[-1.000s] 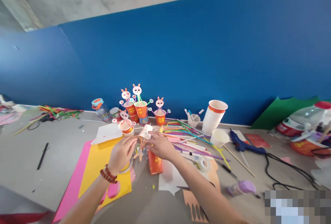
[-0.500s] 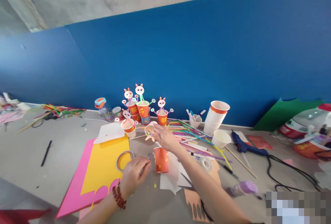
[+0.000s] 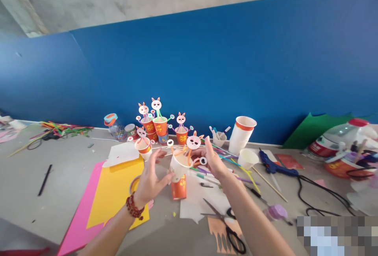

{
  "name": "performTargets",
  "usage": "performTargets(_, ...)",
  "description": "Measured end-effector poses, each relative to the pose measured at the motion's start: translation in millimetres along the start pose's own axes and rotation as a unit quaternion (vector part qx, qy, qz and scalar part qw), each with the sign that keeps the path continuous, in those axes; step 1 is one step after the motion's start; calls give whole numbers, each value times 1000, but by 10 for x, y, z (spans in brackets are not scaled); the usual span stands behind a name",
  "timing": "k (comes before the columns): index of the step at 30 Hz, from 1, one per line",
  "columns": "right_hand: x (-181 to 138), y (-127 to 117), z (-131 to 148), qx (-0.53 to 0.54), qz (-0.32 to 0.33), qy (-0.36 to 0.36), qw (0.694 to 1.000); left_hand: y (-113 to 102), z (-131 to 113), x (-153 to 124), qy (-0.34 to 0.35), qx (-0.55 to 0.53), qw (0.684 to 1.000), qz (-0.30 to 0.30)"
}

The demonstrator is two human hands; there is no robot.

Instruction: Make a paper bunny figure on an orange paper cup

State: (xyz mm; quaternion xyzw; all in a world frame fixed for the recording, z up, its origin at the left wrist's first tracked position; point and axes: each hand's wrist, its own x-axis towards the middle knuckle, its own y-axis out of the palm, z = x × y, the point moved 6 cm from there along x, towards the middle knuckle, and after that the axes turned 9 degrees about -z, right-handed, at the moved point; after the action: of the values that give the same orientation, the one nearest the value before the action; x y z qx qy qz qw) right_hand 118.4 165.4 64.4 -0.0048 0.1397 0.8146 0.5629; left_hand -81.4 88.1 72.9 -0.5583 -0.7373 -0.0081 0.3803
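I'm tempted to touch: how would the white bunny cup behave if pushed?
The cup looks like thin paper, so probably light and easily dented. The bunny head stands above its rim, so a push might tip it. Its thin orange stems would likely bend.

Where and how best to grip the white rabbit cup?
I'd grip the white rabbit cup by its wall, below the rim, from the person's left. The rabbit head likely obstructs a grasp from above, and the right disc juts out sideways past the rim; the left disc stands above it, leaving the wall by the left hand reachable.
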Motion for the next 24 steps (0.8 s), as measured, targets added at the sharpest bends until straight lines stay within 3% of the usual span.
performTargets(3,-72,52,26,15,15,-5,1000,220,38,19,-110,-160,973,125)
performTargets(6,-114,53,44,43,24,-15,999,339,51,-17,-185,-268,930,170)
performTargets(8,-107,-5,29,12,-5,-49,999,310,79,-2,-206,-299,921,139)
performTargets(12,-60,-8,-199,-235,-74,-121,961,78,222,91,-229,-321,919,2)
performTargets(15,-23,223,-500,-309,-36,-125,942,-103,319,131,-223,-315,919,-84)
performTargets(18,-23,466,-656,-366,1,-149,919,-215,358,123,-205,-309,921,-117)
performTargets(24,-314,571,-504,-407,78,-219,883,-426,413,108,-181,-295,928,-134)
